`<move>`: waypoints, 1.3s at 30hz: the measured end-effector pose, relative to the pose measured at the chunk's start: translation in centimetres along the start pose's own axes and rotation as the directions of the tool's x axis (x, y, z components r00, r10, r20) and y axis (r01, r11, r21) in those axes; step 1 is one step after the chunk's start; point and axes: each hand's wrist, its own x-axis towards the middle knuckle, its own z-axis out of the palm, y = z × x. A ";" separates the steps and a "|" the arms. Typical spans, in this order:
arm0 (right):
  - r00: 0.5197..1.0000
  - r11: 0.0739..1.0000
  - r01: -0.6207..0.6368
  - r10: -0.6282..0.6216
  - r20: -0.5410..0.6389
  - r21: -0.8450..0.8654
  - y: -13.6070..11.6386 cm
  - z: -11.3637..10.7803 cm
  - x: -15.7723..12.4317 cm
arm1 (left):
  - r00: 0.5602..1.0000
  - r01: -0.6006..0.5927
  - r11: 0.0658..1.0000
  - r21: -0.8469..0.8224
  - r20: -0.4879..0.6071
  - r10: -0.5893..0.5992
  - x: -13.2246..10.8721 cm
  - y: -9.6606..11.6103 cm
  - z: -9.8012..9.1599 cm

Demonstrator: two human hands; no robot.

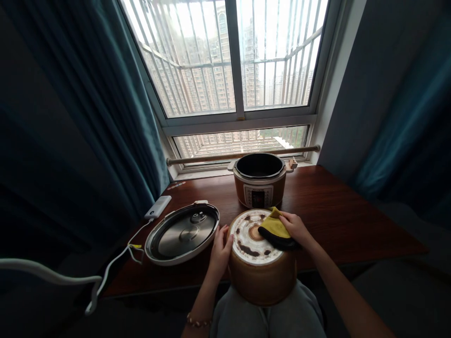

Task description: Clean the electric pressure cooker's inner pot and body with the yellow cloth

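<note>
Inner pot [262,284]: bottom up, over the person's thighs [243,317] at the near edge of the wooden table [334,202]; pale base faces up, marked with dark brown patches around a tan centre.
Left hand [221,251]: on the pot's left side, fingers slightly spread along the wall, thumb by the base edge; bracing rather than clenching, I'd judge.
Right hand [296,227]: fingers and thumb pinch a yellow-and-black cloth [276,225] laid over the right of the base; some fingertips hidden.
Handling: pot reads as rigid metal, moderate weight, unlikely to break; round smooth wall could slip or spin if wet. Cloth soft, light, folds easily.
Where to hold: palms on opposite sides of the wall; no handle visible on it.
Pressure cooker [241,188]: upright behind the pot, open-topped, side lugs showing.
Lid [186,234]: on the table to the left, steel inner face up, near a white power strip [158,206].
Text: cooker's control panel [259,195] carries rows of tiny markings round a dark display; can't read them. No legible brand.
</note>
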 end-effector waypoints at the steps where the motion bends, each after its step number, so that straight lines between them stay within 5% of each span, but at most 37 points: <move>1: 1.000 0.999 -0.014 0.015 -0.016 0.035 0.3 -0.1 -0.4 | 1.000 0.009 1.000 -0.001 0.004 -0.009 -0.1 0.2 0.0; 11: 0.957 0.980 -0.074 0.121 -0.262 0.183 2.8 1.4 -6.6 | 1.000 0.029 0.999 -0.041 0.004 -0.029 -0.3 0.5 0.0; 15: 0.923 0.989 -0.076 0.118 -0.365 0.125 1.6 2.8 -8.5 | 1.000 0.027 0.999 -0.035 0.008 -0.027 -0.2 0.4 -0.2; 18: 0.912 1.000 0.026 -0.019 -0.411 0.012 -0.3 3.6 -9.3 | 1.000 0.030 0.999 -0.035 0.002 -0.030 -0.2 0.6 -0.2; 22: 0.908 0.927 0.199 -0.296 -0.295 -0.319 -3.9 4.2 -10.0 | 1.000 0.025 0.999 -0.028 -0.003 -0.026 -0.3 0.8 -0.2; 26: 0.932 0.814 0.270 -0.355 -0.073 -0.514 -7.4 5.2 -10.5 | 1.000 0.023 0.999 -0.044 0.006 -0.023 -0.3 0.9 -0.1; 33: 0.852 0.697 0.486 -0.513 0.107 -0.528 -9.3 8.9 -10.6 | 0.999 0.029 0.998 -0.048 0.024 -0.028 -0.2 0.7 -0.1; 39: 0.810 0.712 0.570 -0.569 0.139 -0.410 -8.9 6.5 -10.7 | 1.000 0.006 0.999 -0.041 0.000 -0.006 -0.2 0.4 -0.1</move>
